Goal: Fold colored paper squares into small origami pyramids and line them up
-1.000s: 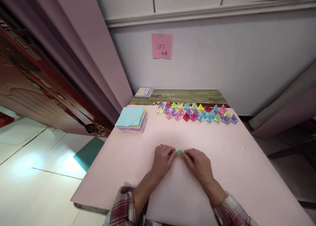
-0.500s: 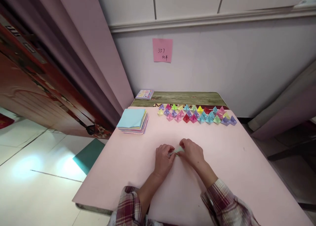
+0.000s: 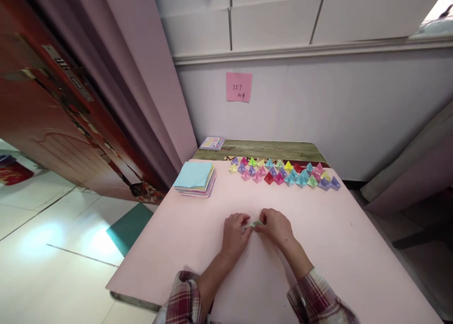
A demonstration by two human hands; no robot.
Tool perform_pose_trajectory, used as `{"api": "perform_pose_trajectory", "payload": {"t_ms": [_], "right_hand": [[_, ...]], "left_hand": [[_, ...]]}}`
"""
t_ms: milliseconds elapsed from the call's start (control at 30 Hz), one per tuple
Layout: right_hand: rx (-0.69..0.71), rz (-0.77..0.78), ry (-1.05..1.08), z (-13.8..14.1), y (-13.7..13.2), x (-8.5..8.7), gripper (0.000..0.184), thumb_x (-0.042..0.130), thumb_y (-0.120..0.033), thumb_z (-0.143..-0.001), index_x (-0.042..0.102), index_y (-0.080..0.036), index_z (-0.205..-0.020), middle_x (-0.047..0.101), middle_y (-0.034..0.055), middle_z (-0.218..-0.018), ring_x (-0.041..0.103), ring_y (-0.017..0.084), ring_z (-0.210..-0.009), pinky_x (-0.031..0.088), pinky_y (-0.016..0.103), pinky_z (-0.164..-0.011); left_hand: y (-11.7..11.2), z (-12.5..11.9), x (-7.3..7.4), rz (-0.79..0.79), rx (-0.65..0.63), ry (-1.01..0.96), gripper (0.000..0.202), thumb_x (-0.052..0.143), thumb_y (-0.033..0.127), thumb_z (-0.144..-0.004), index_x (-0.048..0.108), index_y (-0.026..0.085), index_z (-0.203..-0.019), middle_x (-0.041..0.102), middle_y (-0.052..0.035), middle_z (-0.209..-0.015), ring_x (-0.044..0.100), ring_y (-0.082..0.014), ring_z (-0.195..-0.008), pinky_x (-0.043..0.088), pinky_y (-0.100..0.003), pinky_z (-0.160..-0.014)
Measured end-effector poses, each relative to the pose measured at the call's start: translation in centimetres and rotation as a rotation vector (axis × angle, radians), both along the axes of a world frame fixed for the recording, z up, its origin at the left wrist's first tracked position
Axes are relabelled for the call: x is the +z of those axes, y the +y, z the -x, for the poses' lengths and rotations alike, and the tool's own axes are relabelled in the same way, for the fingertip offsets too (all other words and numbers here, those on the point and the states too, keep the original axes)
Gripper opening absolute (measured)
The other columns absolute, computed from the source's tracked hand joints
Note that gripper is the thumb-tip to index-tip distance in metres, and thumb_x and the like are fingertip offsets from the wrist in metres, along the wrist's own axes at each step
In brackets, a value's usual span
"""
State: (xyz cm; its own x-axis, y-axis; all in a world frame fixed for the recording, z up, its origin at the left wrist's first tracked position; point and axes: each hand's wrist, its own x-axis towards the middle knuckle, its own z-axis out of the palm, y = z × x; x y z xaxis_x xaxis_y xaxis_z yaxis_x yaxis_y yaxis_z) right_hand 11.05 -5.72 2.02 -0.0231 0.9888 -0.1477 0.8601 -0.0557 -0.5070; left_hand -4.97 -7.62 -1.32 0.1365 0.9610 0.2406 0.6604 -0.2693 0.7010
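Note:
A small piece of light green folded paper (image 3: 255, 224) is held between my two hands, low over the pink tabletop (image 3: 198, 239). My left hand (image 3: 235, 234) pinches its left end between thumb and fingers. On the other side my right hand (image 3: 276, 227) grips the right end, thumb toward the near edge. Much of the paper is covered by my fingers, so its exact folded shape is hard to make out. Beyond my hands stand several rows of folded paper boats (image 3: 279, 178) in many colours.
At the left lies a stack of coloured paper squares (image 3: 193, 175), light blue on top. A small printed packet (image 3: 212, 143) rests on the table's green far end. A pink note (image 3: 239, 87) with writing is stuck on the wall behind. A purple curtain (image 3: 155, 78) hangs at the left.
The view has tilted upward, so everything sits lower in the picture. Both hands keep hold of the green paper, and slightly more of it shows between the fingers.

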Motion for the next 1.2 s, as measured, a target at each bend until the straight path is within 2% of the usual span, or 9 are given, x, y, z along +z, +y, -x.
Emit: {"api": "perform_pose_trajectory", "payload": {"t_ms": [167,267,400,533,600,700,833,1000,1200], "right_hand": [[-0.034,-0.012,0.266,-0.2,-0.1,-1.6,0.024,0.075,-0.025,-0.061,0.063,-0.023,-0.082,0.061,-0.0049,-0.063,0.052,0.013,-0.059,0.026,0.022,-0.052],[-0.084,-0.04,0.561,-0.9,0.6,-2.1,0.015,0.074,-0.028,-0.064,0.063,-0.021,-0.07,0.055,-0.0061,-0.055,0.047,0.011,-0.052,0.028,0.022,-0.05],[-0.351,-0.138,1.076,-1.6,2.8,-1.2,0.033,0.078,-0.045,-0.063,0.061,-0.017,-0.069,0.052,-0.0056,-0.054,0.041,0.009,-0.047,0.028,0.022,-0.045],[-0.615,-0.229,1.367,-0.6,5.3,-1.0,0.043,0.082,-0.049,-0.057,0.061,-0.017,-0.077,0.055,-0.0063,-0.057,0.039,0.007,-0.044,0.027,0.02,-0.041],[-0.646,-0.249,1.462,0.3,6.2,-1.9,0.043,0.083,-0.048,-0.058,0.06,-0.017,-0.078,0.058,-0.0056,-0.06,0.044,0.008,-0.046,0.032,0.02,-0.043],[-0.623,-0.237,1.514,1.3,7.1,-3.6,0.046,0.083,-0.048,-0.058,0.063,-0.017,-0.085,0.065,-0.0022,-0.067,0.055,0.012,-0.055,0.042,0.022,-0.051],[-0.537,-0.182,1.458,1.4,7.7,-5.0,0.044,0.083,-0.046,-0.06,0.065,-0.016,-0.085,0.06,-0.0041,-0.06,0.054,0.012,-0.053,0.042,0.022,-0.05],[-0.42,-0.13,1.478,1.0,8.2,-5.1,0.038,0.081,-0.045,-0.064,0.064,-0.017,-0.084,0.062,-0.0025,-0.066,0.056,0.013,-0.058,0.045,0.023,-0.055],[-0.396,-0.076,1.532,1.1,8.2,-5.0,0.038,0.082,-0.043,-0.064,0.059,-0.019,-0.084,0.062,-0.0033,-0.066,0.055,0.012,-0.053,0.044,0.024,-0.051]], "left_hand": [[-0.2,0.2,0.0,-0.015,0.023,-0.097,0.018,0.061,0.017,-0.074,0.065,0.021,-0.091,0.066,-0.003,-0.084,0.059,-0.0201,-0.081,0.043,-0.035,-0.078],[0.5,0.4,0.7,0.017,0.102,-0.319,0.016,0.061,0.025,-0.077,0.066,0.02,-0.091,0.066,-0.0034,-0.085,0.059,-0.0175,-0.075,0.047,-0.032,-0.072],[3.6,-0.7,2.3,0.09,0.249,-0.65,0.025,0.066,0.037,-0.075,0.067,0.017,-0.091,0.065,-0.003,-0.079,0.059,-0.0149,-0.068,0.049,-0.027,-0.066],[7.0,-3.8,2.8,0.316,0.191,-0.961,0.028,0.072,0.041,-0.069,0.066,0.014,-0.078,0.063,-0.0017,-0.07,0.057,-0.0119,-0.058,0.051,-0.027,-0.06],[7.9,-5.3,2.4,0.384,0.164,-1.058,0.032,0.073,0.044,-0.068,0.066,0.014,-0.075,0.063,-0.0025,-0.068,0.058,-0.0129,-0.059,0.052,-0.028,-0.06],[8.5,-6.3,1.6,0.337,0.129,-1.066,0.032,0.074,0.044,-0.069,0.067,0.014,-0.076,0.064,-0.0015,-0.066,0.058,-0.0118,-0.06,0.05,-0.025,-0.06],[9.0,-5.9,1.0,0.308,0.108,-1.04,0.029,0.075,0.042,-0.07,0.068,0.014,-0.078,0.065,-0.0011,-0.067,0.056,-0.0107,-0.06,0.046,-0.021,-0.059],[10.0,-5.0,0.8,0.431,0.037,-1.1,0.029,0.079,0.038,-0.066,0.069,0.013,-0.077,0.065,-0.0013,-0.067,0.054,-0.0101,-0.058,0.043,-0.021,-0.056],[10.5,-4.0,0.5,0.478,-0.014,-1.084,0.026,0.077,0.036,-0.07,0.066,0.012,-0.071,0.06,0.0006,-0.055,0.052,-0.01,-0.052,0.042,-0.022,-0.056]]}}
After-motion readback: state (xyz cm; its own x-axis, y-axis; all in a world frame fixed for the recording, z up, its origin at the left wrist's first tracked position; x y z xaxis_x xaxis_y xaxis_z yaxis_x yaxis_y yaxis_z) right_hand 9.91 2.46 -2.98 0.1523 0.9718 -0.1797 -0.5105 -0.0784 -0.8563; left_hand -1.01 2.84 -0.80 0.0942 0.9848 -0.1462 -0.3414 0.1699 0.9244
